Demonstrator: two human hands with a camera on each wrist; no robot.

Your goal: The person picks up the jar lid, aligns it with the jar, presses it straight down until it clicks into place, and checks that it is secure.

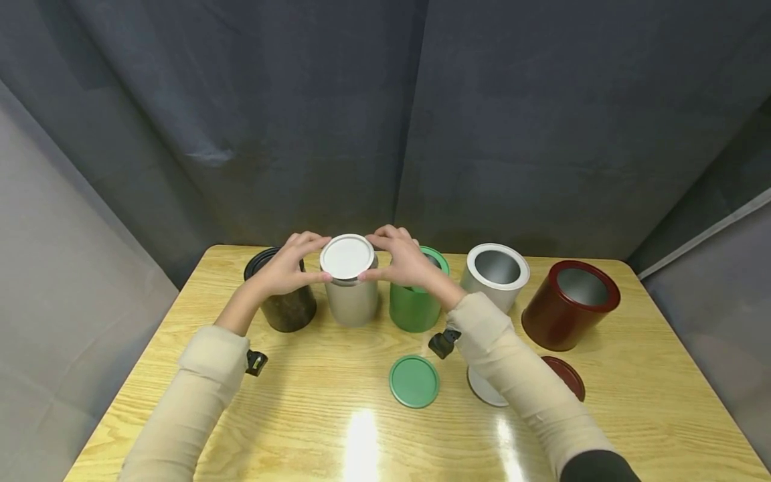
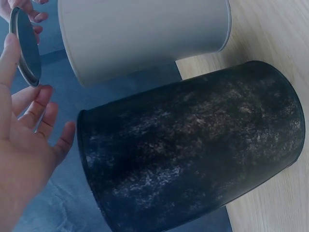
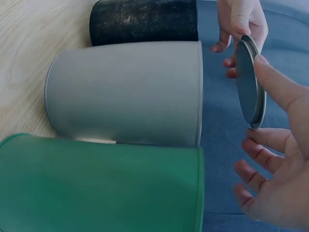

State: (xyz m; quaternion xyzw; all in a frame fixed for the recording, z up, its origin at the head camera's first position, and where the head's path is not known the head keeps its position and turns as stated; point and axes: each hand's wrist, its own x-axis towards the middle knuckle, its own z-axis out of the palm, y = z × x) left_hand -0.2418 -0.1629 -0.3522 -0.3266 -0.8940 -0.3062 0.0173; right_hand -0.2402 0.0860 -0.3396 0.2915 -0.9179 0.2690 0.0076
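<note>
Both hands hold a round off-white lid (image 1: 347,257) by its rim, from opposite sides. Below it stands a beige can (image 1: 352,304). In both wrist views a gap shows between the lid (image 3: 248,82) and the can's top edge (image 3: 200,92). My left hand (image 1: 289,266) pinches the lid's left side between thumb and fingers, beside the black can (image 1: 288,308). On the other side my right hand (image 1: 405,258) pinches it the same way, partly in front of the green can (image 1: 415,308). The beige can's opening is hidden under the lid.
Right of the green can stand an uncovered white can (image 1: 494,274) and an uncovered dark red can (image 1: 560,314). A green lid (image 1: 414,381), a white lid (image 1: 484,388) and a dark red lid (image 1: 569,376) lie nearer on the wooden table (image 1: 313,415). A grey curtain (image 1: 301,120) hangs behind.
</note>
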